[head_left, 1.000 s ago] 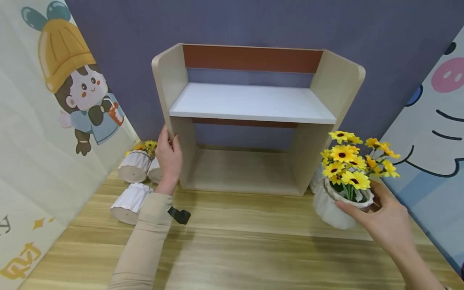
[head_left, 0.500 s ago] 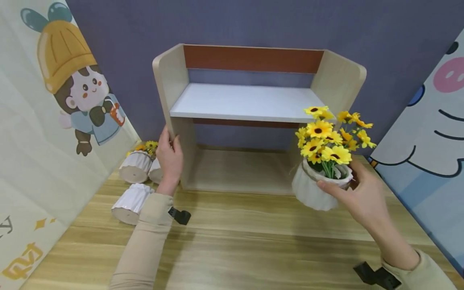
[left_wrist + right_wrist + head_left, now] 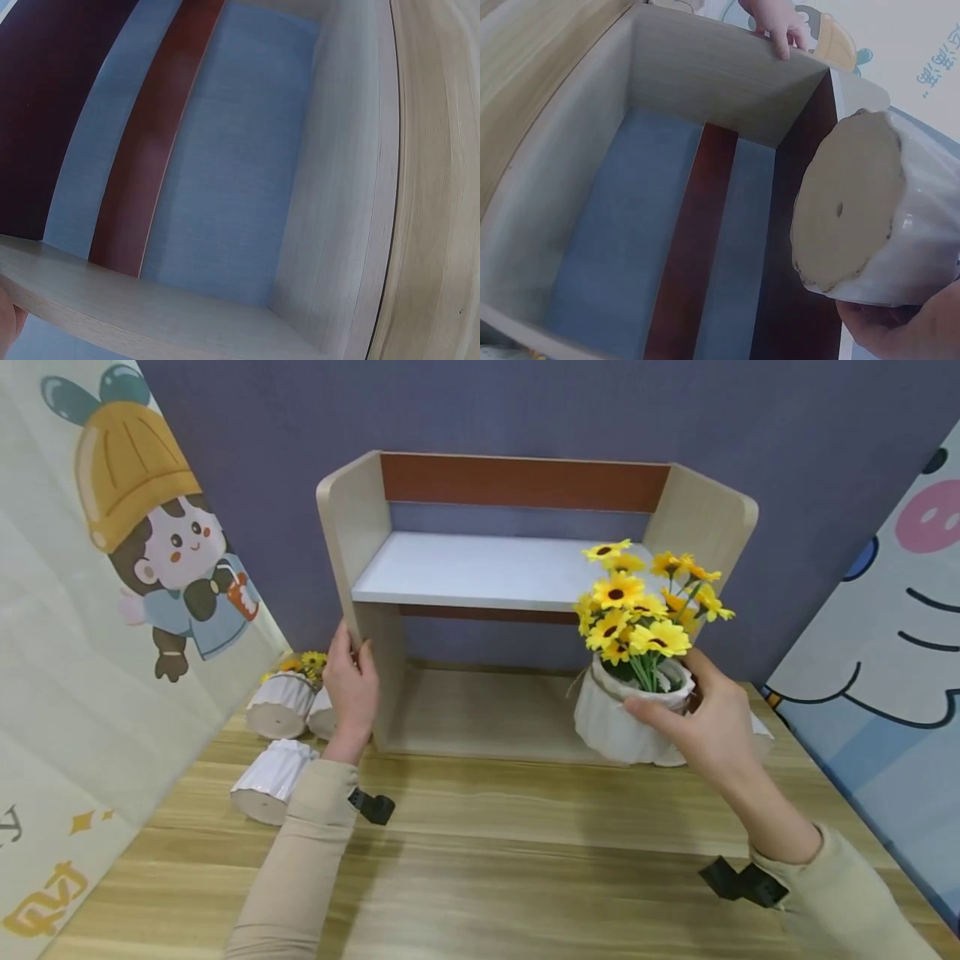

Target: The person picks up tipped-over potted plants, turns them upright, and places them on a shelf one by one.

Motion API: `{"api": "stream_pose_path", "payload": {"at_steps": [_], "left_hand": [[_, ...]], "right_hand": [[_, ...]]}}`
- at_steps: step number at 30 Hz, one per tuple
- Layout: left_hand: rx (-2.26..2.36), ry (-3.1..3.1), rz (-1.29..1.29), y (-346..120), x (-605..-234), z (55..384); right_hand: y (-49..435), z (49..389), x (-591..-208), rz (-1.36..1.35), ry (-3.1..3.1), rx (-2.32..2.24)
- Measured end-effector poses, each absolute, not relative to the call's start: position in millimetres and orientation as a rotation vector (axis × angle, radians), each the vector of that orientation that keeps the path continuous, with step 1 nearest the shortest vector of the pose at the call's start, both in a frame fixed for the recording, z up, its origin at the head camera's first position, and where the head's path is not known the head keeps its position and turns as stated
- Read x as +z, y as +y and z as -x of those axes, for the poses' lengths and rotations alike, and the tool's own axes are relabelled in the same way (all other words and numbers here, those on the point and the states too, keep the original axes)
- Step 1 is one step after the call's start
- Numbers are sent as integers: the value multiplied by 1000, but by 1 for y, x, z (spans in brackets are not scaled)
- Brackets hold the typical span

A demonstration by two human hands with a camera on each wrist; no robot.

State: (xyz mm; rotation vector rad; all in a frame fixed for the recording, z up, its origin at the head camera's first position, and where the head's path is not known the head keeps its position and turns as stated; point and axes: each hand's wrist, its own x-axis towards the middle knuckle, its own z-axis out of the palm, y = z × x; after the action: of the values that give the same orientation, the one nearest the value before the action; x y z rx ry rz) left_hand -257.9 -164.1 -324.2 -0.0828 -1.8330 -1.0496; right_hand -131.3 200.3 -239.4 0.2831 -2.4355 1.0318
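Observation:
My right hand [image 3: 716, 722] grips a white fluted flowerpot [image 3: 622, 718] by its rim, the thumb on the near side. Yellow artificial sunflowers [image 3: 637, 618] stand up out of it. The pot is held upright in front of the right side of a small two-tier desktop shelf [image 3: 487, 564], its blooms overlapping the white upper board. From the right wrist view, the pot's flat unglazed base [image 3: 851, 202] with a small hole faces the camera. My left hand [image 3: 351, 689] holds the shelf's left side panel at its front edge, thumb at the inner side; the other fingers are partly hidden.
Several white pots [image 3: 279, 703] lie on their sides at the left of the shelf, yellow flowers showing behind them. Another white pot [image 3: 761, 735] is partly hidden behind my right hand. The wooden table [image 3: 480, 860] runs between printed side walls and a grey-blue back wall.
My right hand has carried the flowerpot leftward and upward, from beside the shelf to in front of its right end. The left hand stays on the side panel.

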Motion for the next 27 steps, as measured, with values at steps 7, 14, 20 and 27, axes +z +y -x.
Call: {"api": "stream_pose_path", "payload": {"at_steps": [7, 14, 20, 27], "left_hand": [[-1052, -1828, 82, -162, -327, 258], [-1034, -1806, 80, -161, -326, 260], [-1037, -1802, 80, -160, -325, 259], [-1055, -1804, 67, -158, -325, 260]], "right_hand": [[185, 140, -227, -330, -2425, 1043], [170, 153, -213, -344, -2396, 1025], [159, 163, -206, -355, -2378, 1054], [142, 173, -197, -380, -2316, 1191]]}}
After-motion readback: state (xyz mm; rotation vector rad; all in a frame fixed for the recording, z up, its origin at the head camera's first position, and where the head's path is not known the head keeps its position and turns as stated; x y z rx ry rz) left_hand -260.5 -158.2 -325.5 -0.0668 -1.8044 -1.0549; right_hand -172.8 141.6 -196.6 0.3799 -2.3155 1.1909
